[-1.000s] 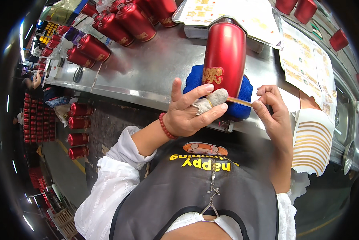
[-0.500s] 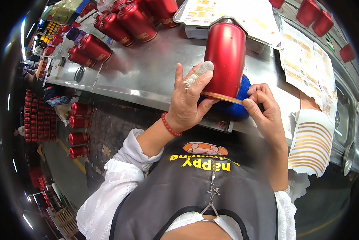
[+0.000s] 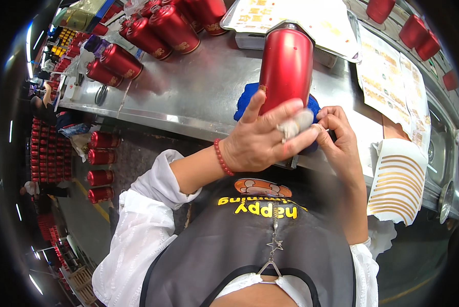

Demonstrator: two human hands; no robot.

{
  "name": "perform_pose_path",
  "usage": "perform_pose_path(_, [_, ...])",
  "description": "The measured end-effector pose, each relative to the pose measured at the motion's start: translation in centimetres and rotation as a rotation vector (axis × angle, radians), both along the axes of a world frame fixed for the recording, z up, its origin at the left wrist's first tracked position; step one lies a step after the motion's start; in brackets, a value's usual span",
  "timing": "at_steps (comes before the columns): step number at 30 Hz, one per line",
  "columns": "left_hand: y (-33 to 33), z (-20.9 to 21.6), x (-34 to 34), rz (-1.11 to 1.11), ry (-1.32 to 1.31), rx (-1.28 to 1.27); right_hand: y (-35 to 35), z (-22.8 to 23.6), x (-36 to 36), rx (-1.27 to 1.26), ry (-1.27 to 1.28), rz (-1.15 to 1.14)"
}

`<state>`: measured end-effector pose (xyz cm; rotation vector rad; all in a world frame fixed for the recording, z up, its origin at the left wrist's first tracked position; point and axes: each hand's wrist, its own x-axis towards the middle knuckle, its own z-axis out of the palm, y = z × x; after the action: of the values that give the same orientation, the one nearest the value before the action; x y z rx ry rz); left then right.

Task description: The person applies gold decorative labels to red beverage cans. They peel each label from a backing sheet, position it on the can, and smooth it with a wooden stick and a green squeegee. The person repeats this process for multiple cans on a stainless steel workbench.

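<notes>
A glossy red metal canister (image 3: 286, 66) lies tilted on a blue cloth pad (image 3: 245, 100), its near end toward me. Across that near end my left hand (image 3: 260, 138) is laid with fingers stretched and spread, touching the canister's lower edge. Pale covers (image 3: 297, 125) wrap some of its fingers. Close by on the right, my right hand (image 3: 342, 146) keeps thumb and forefinger pinched at the canister's rim, beside the left fingertips. The gold adhesive strip along that rim is now hidden behind my left hand.
A sheet of gold curved strips (image 3: 397, 184) hangs at the table's right edge. Printed label sheets (image 3: 393, 82) lie beyond it, with another stack (image 3: 270, 15) behind the canister. Several red canisters (image 3: 175, 30) stand on the steel table (image 3: 183, 92) at the far left.
My left hand has swung right across the canister's near end, its fingertips meeting my right hand. The gold strip has gone from sight behind it. My right hand has stayed nearly still.
</notes>
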<state>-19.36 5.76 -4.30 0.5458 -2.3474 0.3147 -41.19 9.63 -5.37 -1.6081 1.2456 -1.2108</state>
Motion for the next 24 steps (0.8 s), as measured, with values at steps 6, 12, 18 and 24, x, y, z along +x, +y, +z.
perform_pose_path(6, [-0.8, -0.5, 1.3, 0.035, 0.189, 0.188, 0.0, 0.6, 0.7, -0.035, 0.039, -0.003])
perform_pose_path(12, [-0.2, -2.6, 3.0, 0.041, 0.336, 0.372, 0.0, 0.4, 0.8, -0.038, 0.072, -0.031])
perform_pose_path(18, [-0.2, -2.3, 3.1, -0.018, 0.597, 0.849, 0.7, 0.8, 1.7, -0.16, 0.146, -0.126])
perform_pose_path(24, [-1.0, -0.8, 1.4, -0.045, 0.579, 0.971, 1.2, -0.6, 2.4, -0.307, 0.207, -0.158])
